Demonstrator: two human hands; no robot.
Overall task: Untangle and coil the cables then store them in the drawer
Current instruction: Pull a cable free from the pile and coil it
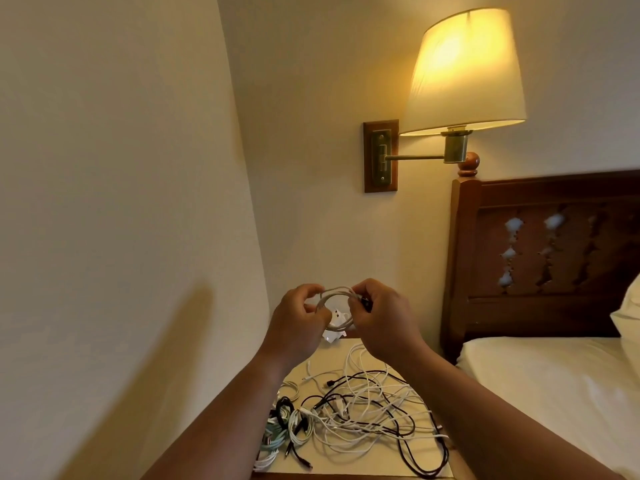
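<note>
Both hands raised, holding one small white cable coil (335, 308) between them: left hand (299, 322) pinches its left side, right hand (379, 318) grips its right. Tangled black and white cables (367, 407) lie below hands on nightstand (329, 356).

A small white plug block (330, 336) was half hidden behind the coiled white cable (337, 290); the pale bedside tabletop (329, 358) was cut off below.
</note>
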